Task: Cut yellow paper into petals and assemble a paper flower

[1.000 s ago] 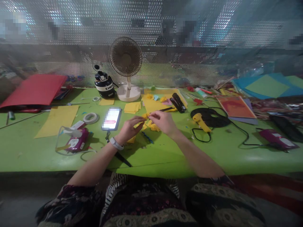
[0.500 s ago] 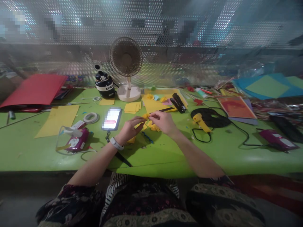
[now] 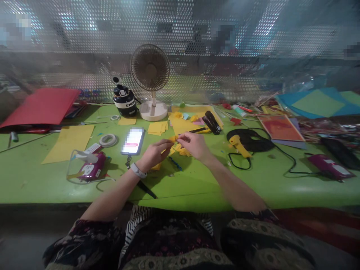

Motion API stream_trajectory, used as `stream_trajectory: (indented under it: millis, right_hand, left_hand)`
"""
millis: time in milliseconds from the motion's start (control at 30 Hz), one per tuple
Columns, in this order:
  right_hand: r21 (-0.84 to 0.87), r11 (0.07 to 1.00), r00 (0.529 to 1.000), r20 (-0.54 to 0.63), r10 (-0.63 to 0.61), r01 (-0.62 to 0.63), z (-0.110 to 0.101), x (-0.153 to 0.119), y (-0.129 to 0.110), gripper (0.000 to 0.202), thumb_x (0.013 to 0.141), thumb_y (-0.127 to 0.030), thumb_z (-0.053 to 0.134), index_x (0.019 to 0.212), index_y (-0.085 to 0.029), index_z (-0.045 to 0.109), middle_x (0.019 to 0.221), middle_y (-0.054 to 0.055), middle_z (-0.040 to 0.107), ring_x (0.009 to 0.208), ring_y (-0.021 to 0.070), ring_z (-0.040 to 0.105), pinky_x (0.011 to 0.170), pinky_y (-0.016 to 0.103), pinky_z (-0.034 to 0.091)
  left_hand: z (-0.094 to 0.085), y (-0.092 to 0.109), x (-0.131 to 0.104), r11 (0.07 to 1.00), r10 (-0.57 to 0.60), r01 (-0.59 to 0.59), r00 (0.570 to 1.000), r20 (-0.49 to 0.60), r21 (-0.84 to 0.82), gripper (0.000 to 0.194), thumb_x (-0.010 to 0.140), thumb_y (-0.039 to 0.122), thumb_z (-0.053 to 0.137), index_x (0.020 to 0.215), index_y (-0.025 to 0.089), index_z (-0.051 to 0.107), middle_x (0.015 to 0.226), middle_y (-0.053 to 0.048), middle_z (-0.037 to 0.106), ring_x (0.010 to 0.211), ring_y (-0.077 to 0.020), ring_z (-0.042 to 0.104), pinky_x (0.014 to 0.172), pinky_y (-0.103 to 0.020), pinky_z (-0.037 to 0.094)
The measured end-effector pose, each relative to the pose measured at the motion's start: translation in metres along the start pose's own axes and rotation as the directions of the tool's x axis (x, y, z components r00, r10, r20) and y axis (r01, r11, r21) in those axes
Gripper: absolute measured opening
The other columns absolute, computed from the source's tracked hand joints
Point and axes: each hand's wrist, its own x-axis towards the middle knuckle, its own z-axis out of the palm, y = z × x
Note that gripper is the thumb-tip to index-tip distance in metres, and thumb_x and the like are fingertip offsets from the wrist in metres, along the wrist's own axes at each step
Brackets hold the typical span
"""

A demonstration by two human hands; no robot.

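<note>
Between my two hands is a small piece of yellow paper, its shape mostly covered by fingers. My left hand, with a pale band on the wrist, pinches it from the left. From the right, the fingertips of my right hand close on the same piece. Below and behind the hands lie yellow paper scraps and a dark blue twisted strip. A stack of yellow paper squares sits just beyond my left hand. Past my right hand rests a black stapler.
Left of my hands lie a phone, a tape roll and a purple power box with a white cable. A fan and a dark bottle stand behind. To the right is a yellow glue gun with a trailing cord.
Both hands stay almost in place around the yellow paper. Only a slight shift of the fingers shows; the things on the table have not moved.
</note>
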Motion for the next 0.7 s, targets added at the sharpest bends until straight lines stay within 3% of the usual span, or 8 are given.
stream_trajectory:
  millis: [700]
  right_hand:
    - [-0.010, 1.000, 1.000, 0.013, -0.006, 0.006, -0.0014, -0.0019, -0.0018, 0.016, 0.086, -0.032, 0.064, 0.081, -0.019, 0.072, 0.077, 0.004, 0.076, 0.070, 0.0185, 0.071, 0.068, 0.028, 0.054]
  left_hand:
    - [0.0009, 0.0002, 0.0005, 0.998, -0.058, 0.056, 0.997, -0.049, -0.035, 0.021, 0.092, 0.015, 0.056, 0.109, 0.015, 0.069, 0.107, -0.012, 0.073, 0.092, -0.0179, 0.073, 0.081, -0.030, 0.062]
